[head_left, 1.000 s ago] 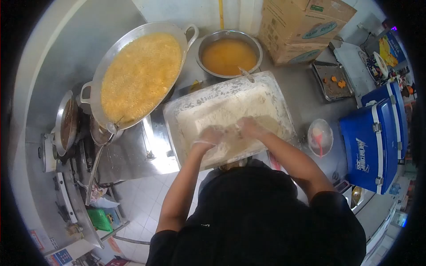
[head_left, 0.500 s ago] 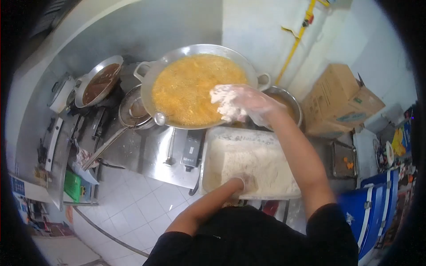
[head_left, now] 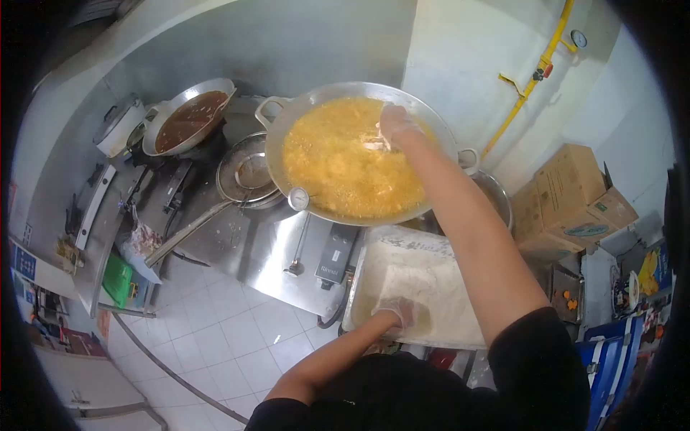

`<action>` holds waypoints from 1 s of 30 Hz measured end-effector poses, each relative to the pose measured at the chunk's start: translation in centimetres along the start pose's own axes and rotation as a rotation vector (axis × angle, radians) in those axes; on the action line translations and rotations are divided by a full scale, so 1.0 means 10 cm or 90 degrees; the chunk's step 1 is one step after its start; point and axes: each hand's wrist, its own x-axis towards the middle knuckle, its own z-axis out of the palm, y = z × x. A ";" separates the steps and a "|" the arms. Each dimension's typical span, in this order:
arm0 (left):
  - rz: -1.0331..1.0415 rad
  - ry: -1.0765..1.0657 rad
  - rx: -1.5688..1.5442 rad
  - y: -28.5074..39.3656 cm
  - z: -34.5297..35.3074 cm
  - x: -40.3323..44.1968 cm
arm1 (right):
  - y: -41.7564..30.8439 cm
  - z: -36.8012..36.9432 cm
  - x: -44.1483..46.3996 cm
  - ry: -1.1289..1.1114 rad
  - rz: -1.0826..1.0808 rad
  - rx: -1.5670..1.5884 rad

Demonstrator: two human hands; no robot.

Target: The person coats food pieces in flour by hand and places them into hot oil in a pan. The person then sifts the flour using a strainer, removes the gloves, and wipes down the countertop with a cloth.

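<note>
White food (head_left: 374, 145), seemingly, in right hand (head_left: 395, 123), now farther over wok (head_left: 338, 90); left hand (head_left: 399, 312) unreadable.

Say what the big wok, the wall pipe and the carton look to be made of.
Wok: probably aluminium or steel, dull silver-grey sheen.
Wall pipe: likely metal, painted glossy yellow, with straight, rigid runs.
Carton: cardboard, matt brown, with creased flaps and printing.

I see a glossy, smooth metal tabletop (head_left: 264, 251), a duller metal wok (head_left: 338, 91) with bubbling oil, a matt cardboard box (head_left: 568, 194) and clear, crinkled plastic on the left hand (head_left: 402, 312).
</note>
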 end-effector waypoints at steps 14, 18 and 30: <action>-0.253 0.350 -0.089 -0.33 -0.53 0.07 | 1.83 0.12 -3.35 -0.273 0.008 0.058; -0.296 0.320 -0.061 -0.19 -0.53 0.43 | 2.03 1.24 -4.20 -0.270 0.098 0.110; -0.193 0.261 -0.033 0.00 -0.22 0.32 | 2.77 2.02 -4.64 -0.161 -0.063 0.117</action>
